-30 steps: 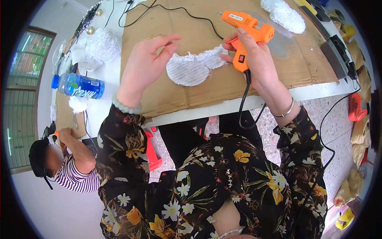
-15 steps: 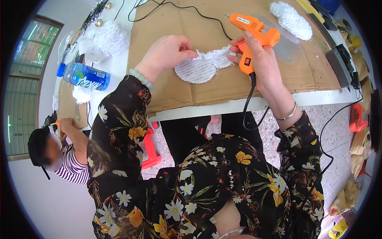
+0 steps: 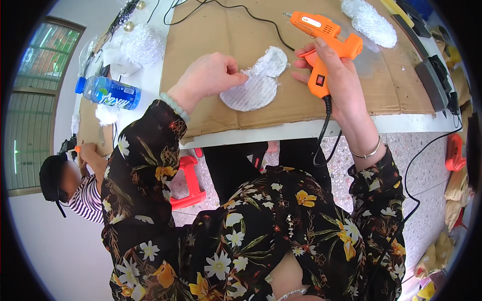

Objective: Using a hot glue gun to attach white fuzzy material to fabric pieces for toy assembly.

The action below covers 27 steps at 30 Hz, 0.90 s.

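The white textured piece (image 3: pixel 256 83), made of a larger round part and a smaller round part joined at the upper right, lies flat on the brown cardboard sheet (image 3: pixel 221 35) that covers the counter (image 3: pixel 351 125). The piece sits between the two hands, nearer the left one. The left hand (image 3: pixel 208 75) is curled, palm down, with its fingertips (image 3: pixel 240 76) pressed on the left edge of the larger round part; it pins the piece but does not enclose it. The right hand (image 3: pixel 334 80) is clamped around the handle of the orange glue gun (image 3: pixel 324 42), just to the right of the piece. The lower fingers of this hand extend toward the smaller round part and lie just beside it; contact cannot be confirmed. The gun is held above the cardboard sheet, its nozzle pointing to the upper left, away from the piece. Its black cord (image 3: pixel 324 135) hangs from the base of the handle over the counter edge. A blue plastic bottle (image 3: pixel 108 93) lies on its side on the counter, well to the left of the left hand. A second white fluffy piece (image 3: pixel 369 22) lies on the cardboard sheet, beyond the glue gun.
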Each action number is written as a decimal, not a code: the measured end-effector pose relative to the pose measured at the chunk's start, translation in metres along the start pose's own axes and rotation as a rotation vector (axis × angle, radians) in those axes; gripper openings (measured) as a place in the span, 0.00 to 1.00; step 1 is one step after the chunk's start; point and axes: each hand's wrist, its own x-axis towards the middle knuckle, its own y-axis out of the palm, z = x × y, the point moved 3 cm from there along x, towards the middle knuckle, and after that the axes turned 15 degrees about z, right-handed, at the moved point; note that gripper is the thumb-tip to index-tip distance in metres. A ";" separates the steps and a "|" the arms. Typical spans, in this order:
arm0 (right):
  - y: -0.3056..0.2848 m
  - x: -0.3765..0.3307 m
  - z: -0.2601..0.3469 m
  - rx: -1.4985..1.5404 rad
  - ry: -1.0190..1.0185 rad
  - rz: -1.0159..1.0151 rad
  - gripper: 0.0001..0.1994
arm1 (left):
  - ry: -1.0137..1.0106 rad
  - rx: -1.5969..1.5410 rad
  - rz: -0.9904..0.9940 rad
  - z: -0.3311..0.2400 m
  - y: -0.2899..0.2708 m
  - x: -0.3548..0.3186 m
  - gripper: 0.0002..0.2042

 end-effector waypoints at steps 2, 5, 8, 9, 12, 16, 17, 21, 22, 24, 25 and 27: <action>0.007 -0.001 -0.002 -0.009 0.022 0.027 0.15 | -0.023 0.010 -0.011 -0.001 0.003 -0.023 0.13; 0.007 0.001 -0.010 0.002 0.043 0.042 0.15 | 0.018 -0.077 -0.098 0.009 0.009 -0.036 0.14; 0.002 0.005 -0.015 -0.024 0.032 0.033 0.15 | 0.106 -0.207 -0.218 0.034 0.018 -0.038 0.14; 0.000 0.007 -0.017 -0.020 0.033 0.029 0.16 | 0.143 -0.238 -0.259 0.040 0.021 -0.037 0.14; 0.004 0.011 -0.023 -0.009 0.039 0.046 0.16 | 0.046 -0.288 -0.167 0.036 0.027 -0.041 0.14; 0.005 0.016 -0.036 0.003 0.040 0.034 0.16 | 0.036 -0.123 -0.090 0.022 0.032 -0.024 0.14; 0.006 0.017 -0.039 0.001 0.043 0.034 0.16 | 0.046 -0.117 -0.045 0.022 0.034 -0.020 0.13; 0.014 0.017 -0.048 0.008 0.051 0.062 0.15 | 0.021 -0.235 0.018 0.035 0.041 -0.018 0.15; 0.015 0.018 -0.048 0.033 0.054 0.069 0.15 | 0.021 -0.235 0.017 0.034 0.040 -0.019 0.15; 0.015 0.016 -0.046 0.022 0.061 0.063 0.15 | -0.024 -0.309 0.048 0.030 0.039 -0.020 0.11; 0.017 0.015 -0.043 0.002 0.074 0.061 0.15 | -0.024 -0.314 0.044 0.030 0.039 -0.022 0.11; 0.018 0.012 -0.033 -0.044 0.060 0.080 0.15 | 0.023 -0.261 -0.030 0.027 0.036 -0.025 0.11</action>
